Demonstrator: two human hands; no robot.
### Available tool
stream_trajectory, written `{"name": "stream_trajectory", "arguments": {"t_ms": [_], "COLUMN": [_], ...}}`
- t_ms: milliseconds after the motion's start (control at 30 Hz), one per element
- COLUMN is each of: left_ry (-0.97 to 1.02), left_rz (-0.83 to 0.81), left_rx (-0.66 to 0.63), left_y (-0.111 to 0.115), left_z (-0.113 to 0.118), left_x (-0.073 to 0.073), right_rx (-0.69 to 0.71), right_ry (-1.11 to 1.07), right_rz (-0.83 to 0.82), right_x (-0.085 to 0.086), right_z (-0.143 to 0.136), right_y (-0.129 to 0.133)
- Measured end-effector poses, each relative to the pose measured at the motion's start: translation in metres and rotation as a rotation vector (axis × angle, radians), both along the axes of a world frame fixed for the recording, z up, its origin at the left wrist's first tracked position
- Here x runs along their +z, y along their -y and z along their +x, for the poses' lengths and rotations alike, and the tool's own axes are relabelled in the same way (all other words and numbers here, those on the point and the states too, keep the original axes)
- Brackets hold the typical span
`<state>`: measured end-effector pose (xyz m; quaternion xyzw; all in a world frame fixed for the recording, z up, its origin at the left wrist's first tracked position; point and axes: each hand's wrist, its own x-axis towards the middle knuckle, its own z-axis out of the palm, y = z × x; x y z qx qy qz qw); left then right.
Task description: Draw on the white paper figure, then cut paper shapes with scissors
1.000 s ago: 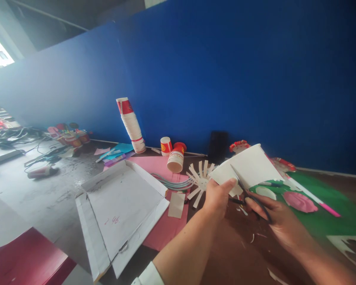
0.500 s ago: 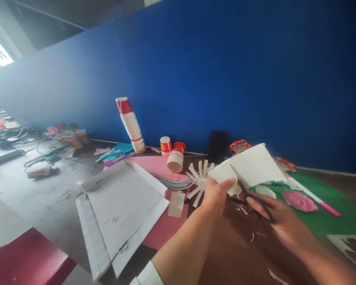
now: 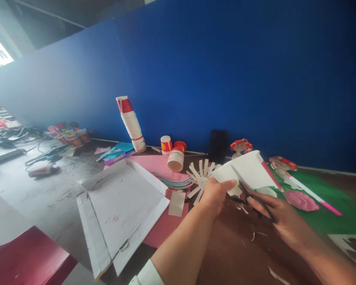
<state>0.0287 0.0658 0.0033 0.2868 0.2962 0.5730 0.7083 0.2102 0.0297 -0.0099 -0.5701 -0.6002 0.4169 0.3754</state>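
My left hand [image 3: 216, 194] pinches a curved sheet of white paper [image 3: 249, 169], thumb on top, near its left end. The sheet has a red edge on its far right side and looks like an opened-out paper cup wall. My right hand [image 3: 280, 213] is closed round the handles of black scissors [image 3: 262, 206]. Their blades reach up-left into the paper, beside my left thumb. Just left of my left hand lies a white paper piece cut into spread strips [image 3: 202, 177]. Small paper scraps [image 3: 253, 236] lie on the brown table below the scissors.
A shallow white box lid [image 3: 127, 209] lies left, partly over pink paper [image 3: 163, 231]. Behind stand a tall leaning stack of paper cups [image 3: 132, 124] and a red-and-white cup [image 3: 166, 145]. On the right are a pink moulded piece [image 3: 301, 200], a marker [image 3: 317, 194] and a green sheet [image 3: 341, 206].
The white paper's free right part has dropped and turned, so its red edge now shows. The red-topped paper figures behind it are less covered. Both hands stay nearly in place.
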Motion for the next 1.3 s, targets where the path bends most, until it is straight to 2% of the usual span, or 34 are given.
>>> {"name": "stream_trajectory", "arguments": {"t_ms": [100, 333, 533, 767, 1067, 1300], "left_ry": [-0.033, -0.078, -0.133, -0.235, -0.212, -0.242], "left_rz": [-0.002, 0.036, 0.089, 0.05, 0.052, 0.029], "left_rx": [-0.011, 0.002, 0.039, 0.093, 0.046, 0.028], "left_y": [-0.001, -0.002, -0.006, -0.002, -0.002, -0.002], "left_z": [-0.001, -0.001, 0.003, 0.0, -0.003, -0.003], "left_x": [-0.002, -0.009, -0.017, -0.01, -0.009, -0.007], "right_rx": [0.025, -0.029, -0.009, -0.008, 0.022, 0.018], "right_ry": [0.003, -0.068, -0.028, -0.037, -0.05, 0.038], "right_rz": [-0.016, -0.036, -0.048, -0.051, -0.044, 0.008], "right_x": [0.0, 0.006, 0.003, 0.001, -0.002, -0.005], "right_z": [0.0, -0.007, -0.004, -0.003, 0.0, 0.002], "right_y": [0.001, 0.005, 0.001, 0.002, 0.001, -0.001]}}
